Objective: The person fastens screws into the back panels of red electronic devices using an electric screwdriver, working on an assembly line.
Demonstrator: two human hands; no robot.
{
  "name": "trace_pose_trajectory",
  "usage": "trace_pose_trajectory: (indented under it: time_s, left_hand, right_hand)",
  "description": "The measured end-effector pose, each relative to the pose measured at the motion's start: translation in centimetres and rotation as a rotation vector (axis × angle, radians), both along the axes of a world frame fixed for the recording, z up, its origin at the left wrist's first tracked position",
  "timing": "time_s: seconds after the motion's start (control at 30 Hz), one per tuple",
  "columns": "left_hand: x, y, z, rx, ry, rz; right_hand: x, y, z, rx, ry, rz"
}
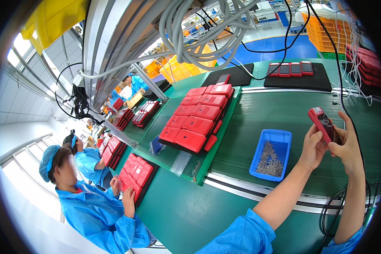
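Observation:
A red handheld device (315, 113) with a dark glossy screen is held up over the green belt at the right. My left hand (312, 148) closes round its left side and lower part. On the other side, my right hand (348, 148) grips the lower end with its thumb in front, while one finger points upward. Part of the device's lower end is hidden by my fingers. To the left of my hands, a blue bin (287, 148) contains many small grey metal pieces (270, 161), too small to name.
Red devices (199, 125) cover a black mat left of the bin. Several screen-up units (290, 69) lie on another mat (300, 82). Black cables (340, 63) hang near my right hand; a grey cable coil (186, 34) hangs overhead. A co-worker (99, 211) handles red devices at left.

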State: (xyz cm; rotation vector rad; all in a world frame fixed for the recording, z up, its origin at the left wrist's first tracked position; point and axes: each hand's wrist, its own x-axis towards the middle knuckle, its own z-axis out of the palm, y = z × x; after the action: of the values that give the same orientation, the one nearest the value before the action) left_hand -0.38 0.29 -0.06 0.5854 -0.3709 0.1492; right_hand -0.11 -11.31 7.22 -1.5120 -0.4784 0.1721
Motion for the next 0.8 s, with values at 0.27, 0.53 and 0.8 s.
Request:
trace_pose_trajectory:
  time_s: [0.27, 0.53, 0.8]
  left_hand:
    - [0.0, 0.5, -0.2, 0.003, -0.011, -0.033]
    - [0.3, 0.0, -0.1, 0.035, 0.030, 0.108]
    - [-0.1, -0.9, 0.5, 0.005, 0.058, 0.089]
  right_hand:
    - [0.2, 0.2, -0.2, 0.013, 0.031, 0.027]
    - [1.6, -0.7, -1.4, 0.007, -0.033, 0.119]
    - [1.5, -1.6, -1.0, -0.157, -0.065, 0.047]
